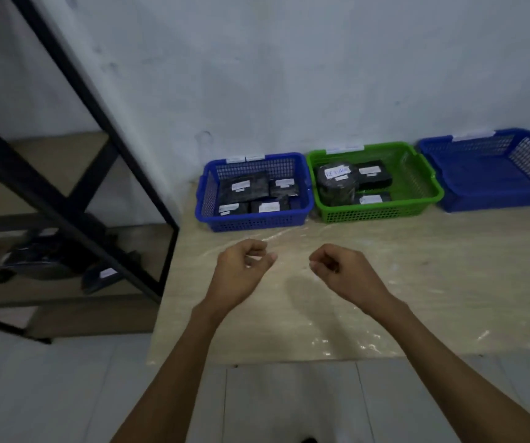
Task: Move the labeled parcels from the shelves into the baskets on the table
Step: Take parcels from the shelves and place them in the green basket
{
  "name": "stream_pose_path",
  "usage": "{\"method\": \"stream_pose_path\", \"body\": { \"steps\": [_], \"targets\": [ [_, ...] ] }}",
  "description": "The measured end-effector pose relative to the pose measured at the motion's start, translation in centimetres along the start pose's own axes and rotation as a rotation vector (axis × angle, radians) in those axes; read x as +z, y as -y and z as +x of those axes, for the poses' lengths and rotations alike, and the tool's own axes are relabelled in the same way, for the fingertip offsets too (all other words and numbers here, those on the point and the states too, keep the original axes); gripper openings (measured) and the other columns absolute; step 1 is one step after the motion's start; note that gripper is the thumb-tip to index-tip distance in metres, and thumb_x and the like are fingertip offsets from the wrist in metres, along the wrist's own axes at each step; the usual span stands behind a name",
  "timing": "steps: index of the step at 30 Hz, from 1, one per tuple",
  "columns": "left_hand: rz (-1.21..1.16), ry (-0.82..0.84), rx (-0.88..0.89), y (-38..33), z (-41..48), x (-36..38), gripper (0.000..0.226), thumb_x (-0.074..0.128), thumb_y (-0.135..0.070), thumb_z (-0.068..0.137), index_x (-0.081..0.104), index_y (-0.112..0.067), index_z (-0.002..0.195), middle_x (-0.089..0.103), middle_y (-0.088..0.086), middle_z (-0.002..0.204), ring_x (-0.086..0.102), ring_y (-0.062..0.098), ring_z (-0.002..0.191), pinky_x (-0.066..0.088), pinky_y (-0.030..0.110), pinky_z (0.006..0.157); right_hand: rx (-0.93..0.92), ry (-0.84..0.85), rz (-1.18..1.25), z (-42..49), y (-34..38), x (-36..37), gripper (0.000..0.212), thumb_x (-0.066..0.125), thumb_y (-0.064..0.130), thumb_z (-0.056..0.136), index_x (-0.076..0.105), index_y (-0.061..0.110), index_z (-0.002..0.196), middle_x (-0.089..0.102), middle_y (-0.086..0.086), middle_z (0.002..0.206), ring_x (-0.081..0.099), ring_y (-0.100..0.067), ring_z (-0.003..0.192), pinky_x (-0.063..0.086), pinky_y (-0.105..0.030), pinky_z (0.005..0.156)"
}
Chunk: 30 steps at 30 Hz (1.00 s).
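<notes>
Three baskets stand in a row against the wall on the table [417,282]. The left blue basket [254,220] holds several black parcels with white labels. Beside it, the green basket [375,214] holds three black labeled parcels. Nothing shows inside the right blue basket [487,199]. More dark parcels [43,257] lie on a lower level of the shelf [75,212] at the left. My left hand [241,266] and my right hand [343,270] hover over the table in front of the baskets, fingers loosely curled, holding nothing.
The shelf's black metal frame [123,148] runs diagonally along the table's left edge. A clear plastic sheet covers the tabletop. White floor tiles [65,394] lie below the table's near edge.
</notes>
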<state>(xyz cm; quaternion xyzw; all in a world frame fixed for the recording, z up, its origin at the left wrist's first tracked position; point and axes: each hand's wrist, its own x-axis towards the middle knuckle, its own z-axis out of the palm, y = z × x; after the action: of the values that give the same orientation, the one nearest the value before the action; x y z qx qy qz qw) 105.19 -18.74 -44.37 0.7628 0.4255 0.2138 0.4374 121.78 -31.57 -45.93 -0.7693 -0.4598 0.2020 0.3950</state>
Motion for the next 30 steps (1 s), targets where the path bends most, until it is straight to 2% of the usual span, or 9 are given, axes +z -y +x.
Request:
{"method": "stream_pose_path", "body": {
  "steps": [4, 6, 8, 11, 17, 20, 23, 27, 30],
  "targets": [
    [-0.023, -0.063, 0.017, 0.9, -3.7, -3.6, 0.025, 0.074, -0.031, 0.081, 0.069, -0.019, 0.102, 0.07, -0.007, 0.093, 0.063, 0.002, 0.072, 0.049, 0.017, 0.069, -0.101, 0.002, -0.02, -3.1, 4.4, 0.9, 0.005, 0.065, 0.019, 0.084, 0.068, 0.017, 0.087, 0.064, 0.009, 0.073, 0.057, -0.009, 0.067, 0.049, -0.03, 0.07],
    [-0.026, -0.093, 0.012, 1.2, -6.0, -5.4, 0.024, 0.074, -0.031, 0.081, 0.069, -0.019, 0.101, 0.07, -0.007, 0.091, 0.063, 0.003, 0.071, 0.05, 0.019, 0.071, -0.146, -0.006, -0.013, -4.5, 6.1, 1.6, 0.003, 0.066, 0.018, 0.084, 0.068, 0.017, 0.086, 0.06, 0.015, 0.068, 0.053, -0.001, 0.06, 0.046, -0.026, 0.066],
    [-0.017, -0.12, 0.013, 1.6, -8.8, -7.1, 0.023, 0.073, -0.031, 0.081, 0.069, -0.018, 0.1, 0.071, -0.006, 0.091, 0.061, 0.0, 0.069, 0.049, 0.015, 0.069, -0.166, -0.008, 0.012, -6.1, 7.6, 2.7, 0.002, 0.066, 0.018, 0.084, 0.067, 0.02, 0.083, 0.058, 0.017, 0.065, 0.052, 0.002, 0.057, 0.043, -0.022, 0.063],
    [-0.012, -0.16, 0.015, 2.4, -13.7, -9.8, 0.022, 0.072, -0.028, 0.083, 0.069, -0.016, 0.101, 0.07, -0.006, 0.091, 0.061, 0.003, 0.074, 0.046, 0.006, 0.064, -0.183, 0.024, 0.064, -9.1, 9.6, 4.8, 0.006, 0.067, 0.018, 0.083, 0.066, 0.024, 0.081, 0.06, 0.016, 0.065, 0.052, 0.002, 0.057, 0.043, -0.02, 0.062],
    [0.003, -0.133, 0.008, 5.7, -21.7, -15.6, 0.028, 0.071, -0.031, 0.083, 0.069, -0.016, 0.106, 0.071, -0.004, 0.094, 0.067, 0.01, 0.088, 0.056, 0.024, 0.076, -0.245, 0.132, 0.023, -15.8, 14.2, 10.1, 0.002, 0.065, 0.02, 0.084, 0.067, 0.02, 0.086, 0.061, 0.012, 0.072, 0.055, -0.004, 0.064, 0.05, -0.028, 0.069],
    [-0.018, -0.184, 0.041, 6.3, -24.3, -18.7, 0.022, 0.071, -0.025, 0.083, 0.07, -0.014, 0.102, 0.072, -0.002, 0.091, 0.067, 0.009, 0.087, 0.054, 0.017, 0.076, -0.267, 0.176, -0.003, -18.2, 17.1, 12.0, 0.005, 0.064, 0.021, 0.085, 0.067, 0.02, 0.089, 0.061, 0.012, 0.076, 0.055, -0.002, 0.068, 0.05, -0.026, 0.071],
    [-0.033, -0.202, 0.069, 7.1, -26.5, -22.1, 0.015, 0.072, -0.023, 0.083, 0.07, -0.017, 0.098, 0.072, -0.004, 0.089, 0.066, 0.005, 0.083, 0.051, 0.011, 0.072, -0.284, 0.167, -0.027, -19.7, 20.4, 14.0, 0.006, 0.064, 0.022, 0.086, 0.066, 0.021, 0.092, 0.062, 0.01, 0.079, 0.057, -0.004, 0.071, 0.051, -0.026, 0.072],
    [-0.012, -0.195, 0.118, 9.0, -28.7, -28.0, 0.018, 0.071, -0.025, 0.084, 0.069, -0.018, 0.101, 0.071, -0.005, 0.09, 0.065, 0.004, 0.084, 0.05, 0.012, 0.072, -0.322, 0.118, -0.047, -21.0, 25.8, 17.2, 0.006, 0.063, 0.022, 0.086, 0.066, 0.021, 0.092, 0.062, 0.009, 0.079, 0.058, -0.008, 0.072, 0.051, -0.027, 0.073],
    [-0.006, -0.182, 0.146, 11.2, -29.9, -33.3, 0.015, 0.071, -0.023, 0.084, 0.069, -0.019, 0.098, 0.07, -0.005, 0.088, 0.064, -0.001, 0.078, 0.048, 0.01, 0.069, -0.336, 0.064, -0.05, -21.5, 30.2, 20.5, 0.009, 0.064, 0.022, 0.086, 0.066, 0.019, 0.094, 0.064, 0.006, 0.083, 0.059, -0.01, 0.075, 0.05, -0.027, 0.073]
  ]
}}
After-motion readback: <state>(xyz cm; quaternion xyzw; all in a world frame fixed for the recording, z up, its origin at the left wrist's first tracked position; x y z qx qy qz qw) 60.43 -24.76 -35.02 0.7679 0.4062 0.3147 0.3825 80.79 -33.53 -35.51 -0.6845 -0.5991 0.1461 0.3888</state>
